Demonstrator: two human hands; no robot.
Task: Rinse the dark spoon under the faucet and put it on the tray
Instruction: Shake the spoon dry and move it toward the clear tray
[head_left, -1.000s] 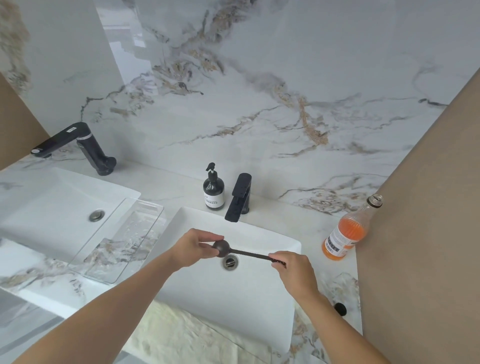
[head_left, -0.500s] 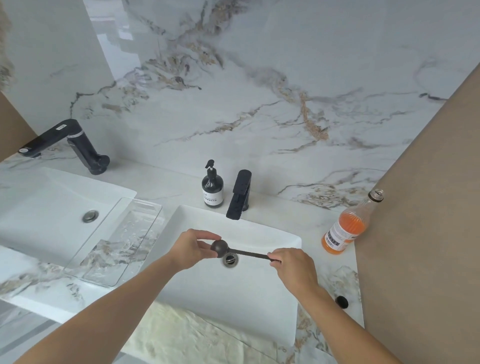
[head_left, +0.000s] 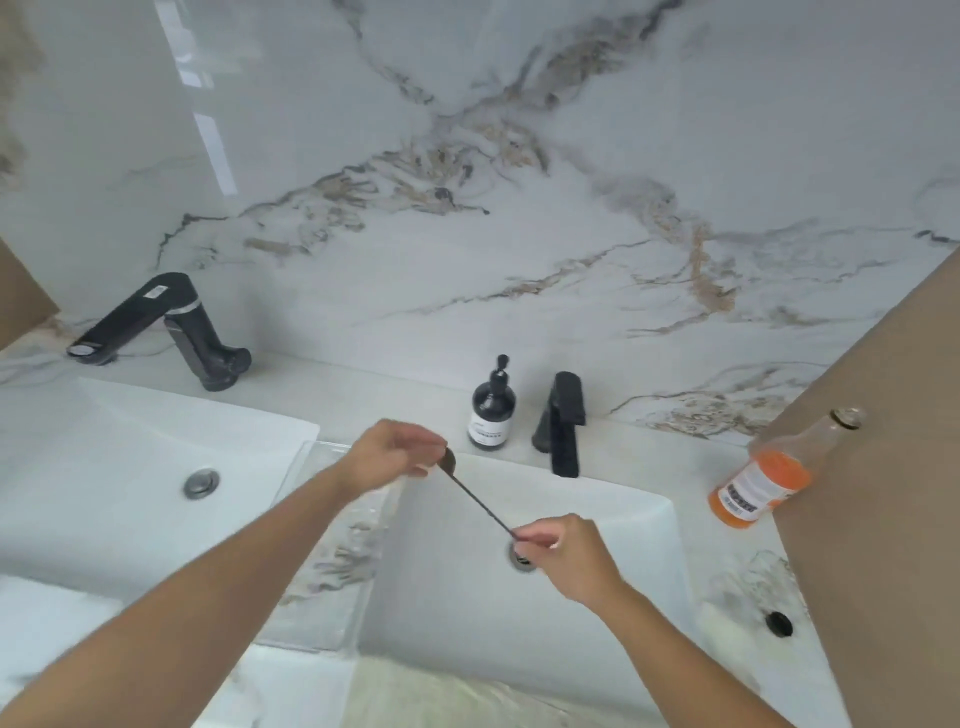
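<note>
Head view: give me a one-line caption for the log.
Both hands hold the dark spoon over the right sink, left hand at the bowl, right hand pinching the handle, beside the clear tray.

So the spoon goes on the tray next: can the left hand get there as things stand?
Probably yes. The left hand pinches the bowl end of the dark spoon right at the clear tray's far corner, and nothing lies between; the right hand must release the handle.
</note>
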